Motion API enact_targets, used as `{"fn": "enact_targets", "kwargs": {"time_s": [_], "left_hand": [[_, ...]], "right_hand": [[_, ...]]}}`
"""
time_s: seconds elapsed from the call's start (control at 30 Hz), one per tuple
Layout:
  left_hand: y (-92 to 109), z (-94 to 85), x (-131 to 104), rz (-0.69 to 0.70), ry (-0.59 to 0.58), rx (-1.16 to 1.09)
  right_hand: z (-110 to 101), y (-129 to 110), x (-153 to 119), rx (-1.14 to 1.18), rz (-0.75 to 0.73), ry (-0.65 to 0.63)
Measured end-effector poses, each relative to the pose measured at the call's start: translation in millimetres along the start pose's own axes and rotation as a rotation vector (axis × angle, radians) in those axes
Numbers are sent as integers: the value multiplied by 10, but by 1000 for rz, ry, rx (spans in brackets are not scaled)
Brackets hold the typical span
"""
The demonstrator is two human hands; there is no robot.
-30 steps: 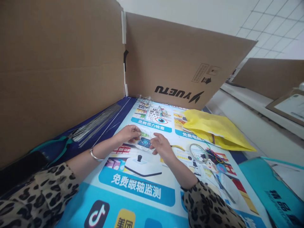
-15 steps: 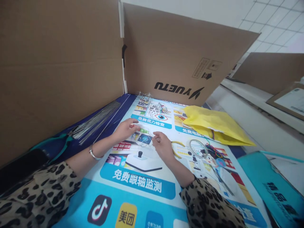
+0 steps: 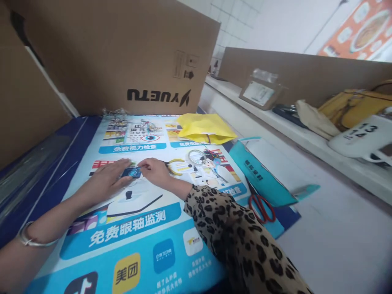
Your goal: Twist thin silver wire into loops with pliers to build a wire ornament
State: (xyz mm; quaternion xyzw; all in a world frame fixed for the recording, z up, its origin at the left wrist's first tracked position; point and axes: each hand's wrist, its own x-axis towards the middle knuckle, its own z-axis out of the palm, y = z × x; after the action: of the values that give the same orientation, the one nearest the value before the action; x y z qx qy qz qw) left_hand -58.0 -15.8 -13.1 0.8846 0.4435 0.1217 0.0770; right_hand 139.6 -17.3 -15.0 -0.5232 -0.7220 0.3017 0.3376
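Observation:
My left hand (image 3: pixel 110 177), with a silver bangle on the wrist, lies low over the printed poster (image 3: pixel 134 241), its fingers extended and thumb apart. Just right of it, my right hand (image 3: pixel 154 172) has its fingertips pinched together; whatever they may hold is too small to make out. A yellow-handled tool (image 3: pixel 176 168) rests right of my right hand. Beyond it lies a round clear ring-shaped roll (image 3: pixel 197 157), with coloured cords (image 3: pixel 213 154) beside it. Tangled wire pieces (image 3: pixel 147 126) sit on the poster's far part.
Cardboard panels (image 3: pixel 107 53) stand behind and at left. A yellow bag (image 3: pixel 206 128) lies at the far right of the poster. Nearer are a teal box (image 3: pixel 260 173) and red-handled scissors (image 3: pixel 262 208). A white mug (image 3: pixel 364 136) is on the right ledge.
The view has swung right, showing the scissors and mug. My left hand has flattened lower, and the two hands are closer together.

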Motion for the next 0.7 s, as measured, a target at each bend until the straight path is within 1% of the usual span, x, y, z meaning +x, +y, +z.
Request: {"fn": "enact_targets", "kwargs": {"time_s": [0.07, 0.1, 0.13, 0.17, 0.2, 0.23, 0.27, 0.33, 0.4, 0.43, 0.47, 0.53, 0.6, 0.7], "left_hand": [[2, -21, -5, -2, -6, 15], [0, -30, -8, -5, 0, 15], [-7, -36, -9, -6, 6, 13], [-17, -38, -9, -8, 18, 11], [-28, -38, -8, -6, 30, 9], [-38, -37, -5, -2, 40, 7], [-47, -35, -3, 2, 52, 6], [-52, -41, 3, 3, 83, 4], [-42, -64, 7, -17, 152, -1], [-33, -83, 7, -33, 199, -8], [-22, -108, 4, -49, 250, -19], [-2, -167, -6, -70, 332, -55], [17, -237, -24, -76, 387, -97], [54, -363, -59, -81, 465, -137]], "right_hand": [[-95, -46, 28, 71, 41, -13], [-188, -80, 35, 169, 91, -30], [-316, -118, 31, 246, 90, -33], [-477, -157, 11, 259, 77, -37], [-666, -190, -28, 213, 67, -32], [-876, -212, -85, 111, 50, -55], [-1097, -217, -160, -61, 34, -89], [-1531, -165, -340, -553, 72, -193], [-1888, -37, -535, -705, 159, -233], [-2021, 44, -628, -759, 202, -261], [-2119, 127, -715, -807, 247, -292], [-2216, 276, -860, -884, 328, -359], [-2212, 379, -961, -935, 375, -431], [-2122, 446, -1027, -1011, 414, -467]]}}
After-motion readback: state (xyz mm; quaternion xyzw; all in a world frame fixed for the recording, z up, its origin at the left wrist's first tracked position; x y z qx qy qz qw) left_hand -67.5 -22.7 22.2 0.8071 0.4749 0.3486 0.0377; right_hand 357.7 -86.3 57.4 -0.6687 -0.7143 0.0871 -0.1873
